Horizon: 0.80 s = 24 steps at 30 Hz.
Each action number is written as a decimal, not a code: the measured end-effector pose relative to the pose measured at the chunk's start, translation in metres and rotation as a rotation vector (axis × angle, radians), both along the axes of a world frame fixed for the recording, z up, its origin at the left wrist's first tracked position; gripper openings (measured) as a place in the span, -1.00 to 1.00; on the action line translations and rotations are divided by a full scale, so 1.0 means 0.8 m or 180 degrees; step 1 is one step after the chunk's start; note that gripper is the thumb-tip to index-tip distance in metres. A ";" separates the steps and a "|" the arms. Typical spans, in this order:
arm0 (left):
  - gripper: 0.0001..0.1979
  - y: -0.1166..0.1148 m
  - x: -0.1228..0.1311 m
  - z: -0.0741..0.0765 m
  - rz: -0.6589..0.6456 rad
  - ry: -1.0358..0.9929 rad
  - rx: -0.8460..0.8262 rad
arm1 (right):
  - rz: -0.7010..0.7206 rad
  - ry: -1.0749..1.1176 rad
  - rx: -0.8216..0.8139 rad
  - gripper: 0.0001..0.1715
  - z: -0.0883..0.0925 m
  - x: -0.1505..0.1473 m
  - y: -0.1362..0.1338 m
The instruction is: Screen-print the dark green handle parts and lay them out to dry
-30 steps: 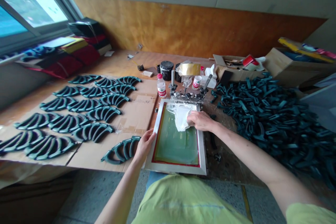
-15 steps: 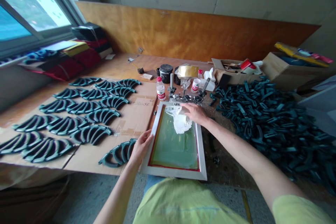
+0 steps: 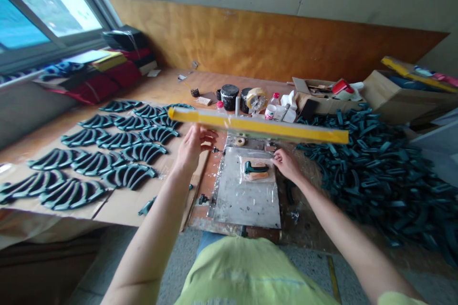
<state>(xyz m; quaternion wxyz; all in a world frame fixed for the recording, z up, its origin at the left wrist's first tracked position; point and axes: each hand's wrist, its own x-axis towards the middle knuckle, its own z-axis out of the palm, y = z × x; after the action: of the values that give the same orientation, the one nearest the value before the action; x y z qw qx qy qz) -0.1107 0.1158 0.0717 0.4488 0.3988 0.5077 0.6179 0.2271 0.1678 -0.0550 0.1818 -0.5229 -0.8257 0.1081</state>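
My left hand (image 3: 193,145) grips the left edge of the screen-printing frame (image 3: 257,125), which is swung up so I see its yellow-taped edge. Under it lies a grey metal base plate (image 3: 246,200) with a dark green plastic part (image 3: 255,168) seated on a tan jig. My right hand (image 3: 286,164) rests at the right end of that part, fingers curled toward it; whether they grip it is unclear.
Rows of dark green curved parts (image 3: 107,152) lie on cardboard at the left. A big heap of the same parts (image 3: 375,171) fills the right. Ink tins (image 3: 229,95), tape roll (image 3: 256,99), small bottles and cardboard boxes (image 3: 322,93) stand behind the frame.
The screen frame has been lifted from flat to raised by my left hand. My right hand left the white rag on the screen and moved down to the green part on the base plate.
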 end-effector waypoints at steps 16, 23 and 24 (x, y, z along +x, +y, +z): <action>-0.50 -0.154 0.085 -0.157 -0.0417 -0.0982 -0.1900 | 0.1382 0.0079 0.0068 -0.74 0.031 -0.111 -0.150; -0.52 -0.218 -0.078 -0.204 0.1614 0.0054 -0.2080 | -0.0399 0.0671 -0.0249 -0.66 -0.035 0.038 -0.103; -0.51 -0.232 -0.098 -0.212 0.1853 0.0179 -0.2190 | -0.0570 0.0717 -0.0277 -0.62 -0.052 0.063 -0.096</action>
<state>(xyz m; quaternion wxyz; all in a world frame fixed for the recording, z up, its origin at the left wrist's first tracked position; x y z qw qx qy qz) -0.1891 -0.0701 -0.0981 0.3487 0.0837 0.7866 0.5027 0.2775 0.0910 -0.0967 0.2593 -0.5865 -0.7447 0.1851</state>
